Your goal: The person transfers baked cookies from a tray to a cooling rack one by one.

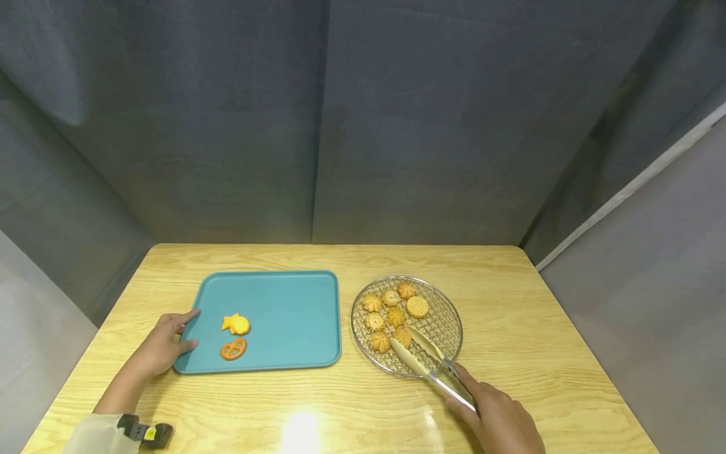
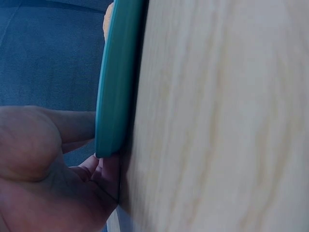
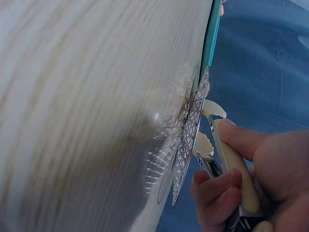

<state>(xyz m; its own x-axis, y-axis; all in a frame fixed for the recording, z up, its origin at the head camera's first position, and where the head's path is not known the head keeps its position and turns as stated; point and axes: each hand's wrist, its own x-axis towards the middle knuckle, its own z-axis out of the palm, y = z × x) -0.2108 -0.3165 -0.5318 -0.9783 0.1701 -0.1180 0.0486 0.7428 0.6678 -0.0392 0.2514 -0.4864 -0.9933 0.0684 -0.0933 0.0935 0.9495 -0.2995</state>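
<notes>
My left hand [image 1: 161, 345] grips the left rim of a teal tray [image 1: 289, 318], thumb over the top and fingers at its edge. On the tray lie a yellow fish-shaped cracker [image 1: 236, 324] and a brown pretzel [image 1: 233, 349] just in front of it. My right hand [image 1: 501, 419] holds metal tongs [image 1: 409, 360] with cream tips, its thumb and fingers round the handles in the right wrist view. The tips are spread apart over the round wire rack [image 1: 445, 318], on either side of a swirled cookie [image 1: 402, 337] at the front of its group.
Several more cookies sit on the rack's left and middle, among them a round flat biscuit [image 1: 417, 307]. Tray and rack stand side by side on a light wooden table [image 1: 510, 315]. Grey cloth panels [image 1: 425, 126] rise behind and at both sides.
</notes>
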